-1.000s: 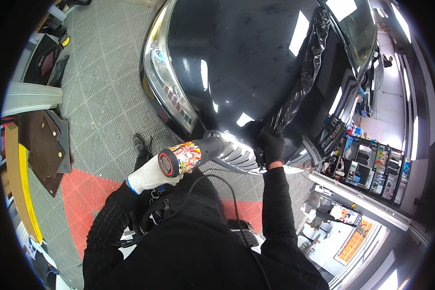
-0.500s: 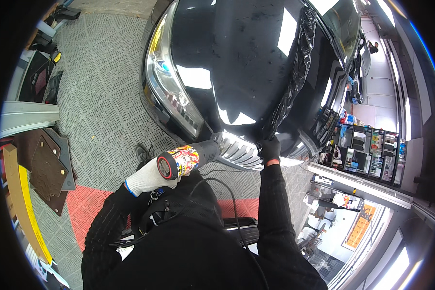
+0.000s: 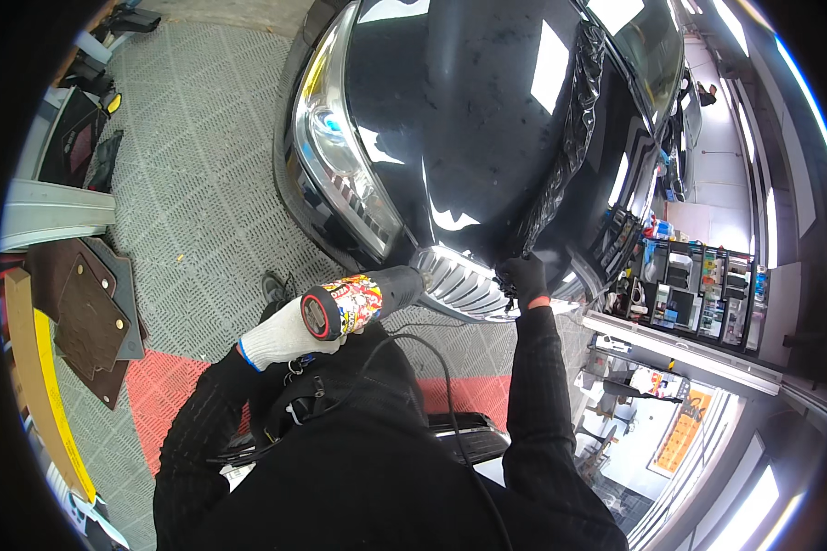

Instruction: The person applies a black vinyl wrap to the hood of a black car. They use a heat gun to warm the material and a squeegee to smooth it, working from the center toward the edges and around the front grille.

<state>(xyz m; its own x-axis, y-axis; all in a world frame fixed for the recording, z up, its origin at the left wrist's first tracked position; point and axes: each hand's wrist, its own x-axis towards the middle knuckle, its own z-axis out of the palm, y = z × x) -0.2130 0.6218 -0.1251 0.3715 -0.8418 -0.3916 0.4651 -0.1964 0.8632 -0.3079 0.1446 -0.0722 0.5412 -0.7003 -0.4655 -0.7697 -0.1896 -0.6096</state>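
My left hand (image 3: 283,339), in a white knit glove with a blue cuff edge, is wrapped round a heat gun (image 3: 363,301) with a colourful sticker band. Its dark nozzle points right, at the chrome grille (image 3: 464,285) of a black car. A black glove covers my right hand (image 3: 526,277), closed at the hood's front edge on the near end of a strip of bunched black film (image 3: 572,151). That wrinkled film runs back across the glossy hood (image 3: 459,119) toward the windshield. The fingertips of both hands are partly hidden.
The gun's black cable (image 3: 447,386) loops down past my body. A clear headlight (image 3: 345,165) lies left of the grille. Brown floor mats (image 3: 90,317) and long boxes stand at the left. A stocked shelf (image 3: 698,289) is at the right. Grey and red tiles (image 3: 193,184) cover the floor.
My right hand has shifted slightly to the right and up with the film. The heat gun has moved a little to the right. The car sits slightly further right in the picture.
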